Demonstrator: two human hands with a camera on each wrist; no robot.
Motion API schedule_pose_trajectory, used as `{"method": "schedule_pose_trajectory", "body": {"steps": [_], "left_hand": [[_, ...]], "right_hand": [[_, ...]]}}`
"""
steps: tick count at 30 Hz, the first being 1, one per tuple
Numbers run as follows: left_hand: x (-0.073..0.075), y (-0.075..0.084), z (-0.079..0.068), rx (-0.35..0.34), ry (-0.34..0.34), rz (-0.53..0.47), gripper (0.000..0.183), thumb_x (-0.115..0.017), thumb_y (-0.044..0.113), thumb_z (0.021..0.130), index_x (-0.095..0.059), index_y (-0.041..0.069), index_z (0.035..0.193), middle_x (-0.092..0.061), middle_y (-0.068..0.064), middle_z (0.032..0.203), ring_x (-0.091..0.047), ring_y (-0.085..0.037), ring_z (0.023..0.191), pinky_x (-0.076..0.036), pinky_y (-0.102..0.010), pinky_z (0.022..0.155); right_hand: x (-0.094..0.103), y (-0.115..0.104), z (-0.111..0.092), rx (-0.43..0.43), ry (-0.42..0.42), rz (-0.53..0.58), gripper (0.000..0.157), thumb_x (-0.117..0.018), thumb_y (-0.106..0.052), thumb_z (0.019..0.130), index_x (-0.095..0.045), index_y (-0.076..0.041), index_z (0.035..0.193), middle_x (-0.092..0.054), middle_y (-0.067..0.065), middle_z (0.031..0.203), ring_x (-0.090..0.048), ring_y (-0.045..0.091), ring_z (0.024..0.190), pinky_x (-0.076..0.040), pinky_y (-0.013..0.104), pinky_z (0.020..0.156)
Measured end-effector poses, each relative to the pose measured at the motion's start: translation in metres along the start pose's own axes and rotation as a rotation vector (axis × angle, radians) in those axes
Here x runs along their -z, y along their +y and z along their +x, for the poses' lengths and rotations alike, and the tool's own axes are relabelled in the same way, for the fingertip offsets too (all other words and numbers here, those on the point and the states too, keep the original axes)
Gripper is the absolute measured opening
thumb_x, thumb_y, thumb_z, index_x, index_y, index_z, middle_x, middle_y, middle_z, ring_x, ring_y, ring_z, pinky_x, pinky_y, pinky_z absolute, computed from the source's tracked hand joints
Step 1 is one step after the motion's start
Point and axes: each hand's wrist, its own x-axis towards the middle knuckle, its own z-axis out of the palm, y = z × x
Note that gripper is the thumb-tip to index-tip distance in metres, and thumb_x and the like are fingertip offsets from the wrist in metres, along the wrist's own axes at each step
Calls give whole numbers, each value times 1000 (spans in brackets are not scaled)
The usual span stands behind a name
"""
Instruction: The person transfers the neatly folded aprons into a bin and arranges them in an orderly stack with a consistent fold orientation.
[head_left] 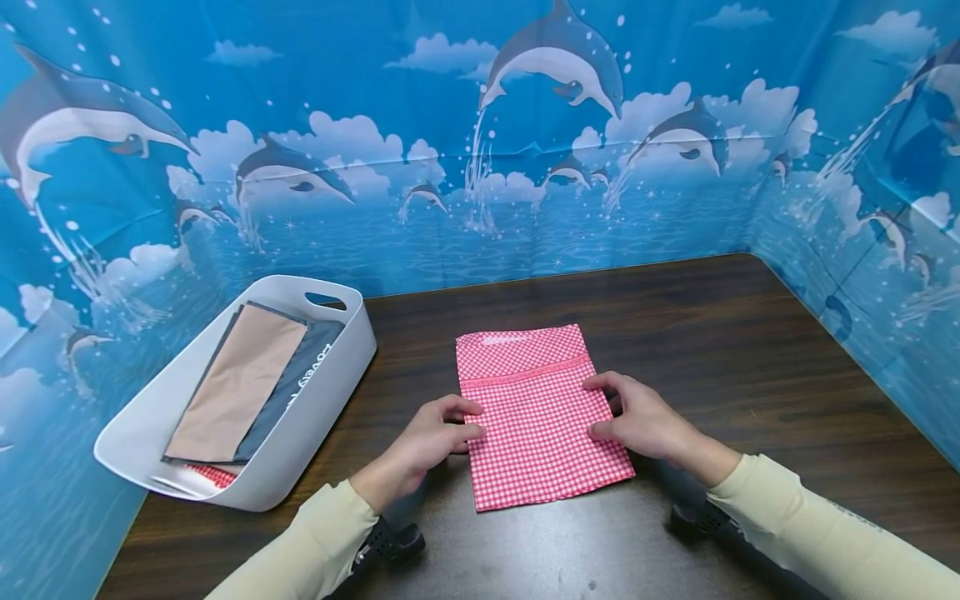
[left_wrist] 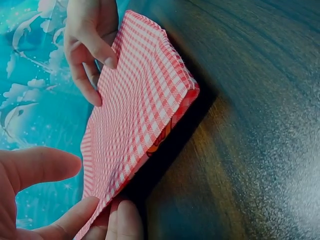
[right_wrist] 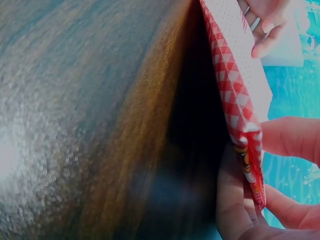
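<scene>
A flat, folded red-and-white checked cloth (head_left: 536,433) with a red trim band across its upper part is held between both hands, over the dark table. On its left edge, my left hand (head_left: 431,437) grips with fingers above and below the fabric. Opposite it, my right hand (head_left: 645,417) holds the right edge, thumb and a finger on top, other fingers underneath. In the left wrist view, the near edge of the checked cloth (left_wrist: 135,110) is tilted up over a dark shadow, and a bit of orange print shows on its underside.
On the left stands a white plastic basket (head_left: 330,392) with a handle hole. Inside lie a folded beige and dark grey cloth (head_left: 243,375) with white lettering and a red checked piece (head_left: 213,475). A blue dolphin-print curtain (head_left: 450,167) surrounds the wooden table (head_left: 675,325).
</scene>
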Motion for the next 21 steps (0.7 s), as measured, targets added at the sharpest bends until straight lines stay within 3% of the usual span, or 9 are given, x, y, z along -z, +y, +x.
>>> {"method": "schedule_pose_trajectory", "body": {"steps": [13,21], "left_hand": [[0,-2,4,4,22,2,35,-75,14,99,-67,7,132,-63,-15,127,-69,-22,100,-61,-36,88],[-3,-5,4,-41,70,47,35,-77,5,95,-69,7,129,-63,-16,123,-66,-22,86,-53,-29,71]], "right_hand": [[-2,3,2,-2,14,4,65,-86,-12,87,-57,-6,145,-63,22,133,-66,29,110,-55,35,75],[-4,3,1,10,18,26,62,-85,-10,86,-58,-4,142,-65,20,128,-66,27,107,-55,35,76]]}}
